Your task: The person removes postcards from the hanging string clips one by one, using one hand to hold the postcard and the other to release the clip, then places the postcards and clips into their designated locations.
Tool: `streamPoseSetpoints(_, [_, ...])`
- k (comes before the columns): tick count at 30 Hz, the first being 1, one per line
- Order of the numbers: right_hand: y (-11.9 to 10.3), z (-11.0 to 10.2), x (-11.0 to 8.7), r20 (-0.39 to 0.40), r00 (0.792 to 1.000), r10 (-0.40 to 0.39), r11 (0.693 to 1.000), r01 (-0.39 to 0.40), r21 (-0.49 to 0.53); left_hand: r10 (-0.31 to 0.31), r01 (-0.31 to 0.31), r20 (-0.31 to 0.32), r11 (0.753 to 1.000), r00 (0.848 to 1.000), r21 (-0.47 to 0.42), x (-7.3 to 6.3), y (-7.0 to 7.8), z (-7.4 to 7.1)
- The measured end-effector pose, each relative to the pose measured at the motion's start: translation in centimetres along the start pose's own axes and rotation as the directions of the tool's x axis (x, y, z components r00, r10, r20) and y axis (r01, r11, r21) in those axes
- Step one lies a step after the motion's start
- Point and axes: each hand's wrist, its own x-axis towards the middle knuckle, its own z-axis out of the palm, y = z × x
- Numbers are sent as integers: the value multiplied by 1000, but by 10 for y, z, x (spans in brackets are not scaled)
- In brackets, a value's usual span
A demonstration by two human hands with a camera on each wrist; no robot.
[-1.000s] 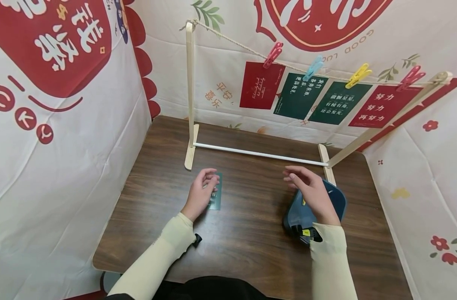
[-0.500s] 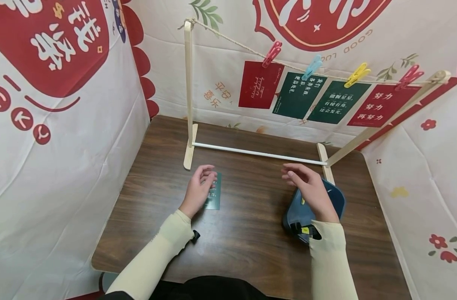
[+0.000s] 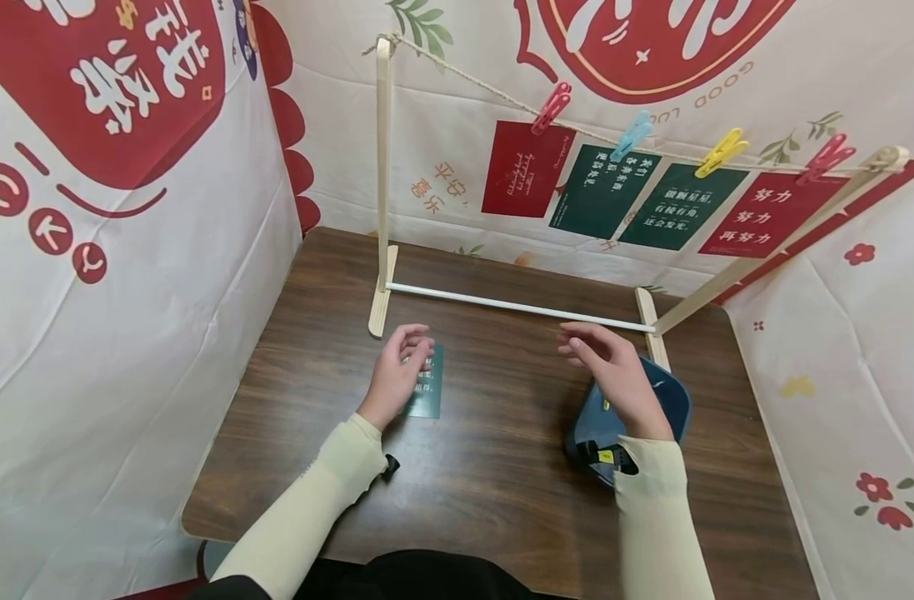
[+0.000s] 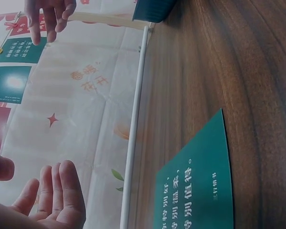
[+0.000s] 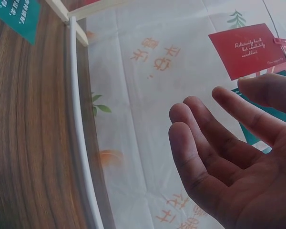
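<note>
My left hand point(image 3: 397, 375) hovers above the wooden tabletop with its fingers loosely bent and nothing in them. A dark green card point(image 3: 425, 403) with white Chinese writing lies flat below it; the hand hides part of it in the head view. In the left wrist view the card point(image 4: 205, 191) is apart from the fingers. My right hand point(image 3: 617, 379) is held over a dark blue bin point(image 3: 674, 396) and covers part of it. The right wrist view shows the right hand point(image 5: 229, 167) with spread, slightly bent fingers, holding nothing. Something yellow shows inside the bin.
A wooden stand with a white crossbar point(image 3: 516, 306) spans the table's back. From its rope hang two red and two green cards, held by a red clothespin point(image 3: 552, 108), a blue one point(image 3: 632, 136), a yellow one point(image 3: 721, 152) and another red one point(image 3: 826, 158).
Both hands have risen slightly in the head view, the right also drifting a little left. More of the green card's writing now shows. The hanging cards have stayed in place.
</note>
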Motion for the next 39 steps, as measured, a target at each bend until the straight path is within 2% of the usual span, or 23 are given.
streamPoseSetpoints(10, [-4,3,8,12,1000,-29,1000,29,-7,35,-35,3,999,999,-15,6,3,1])
streamPoseSetpoints(32, [-12,11,17,20,998,-64,998,65,-21,55,-56,14,998,998,15,13,9,1])
streamPoseSetpoints(39, [-16,11,17,19,998,-65,998,65,-23,94,-95,20,995,995,22,17,18,0])
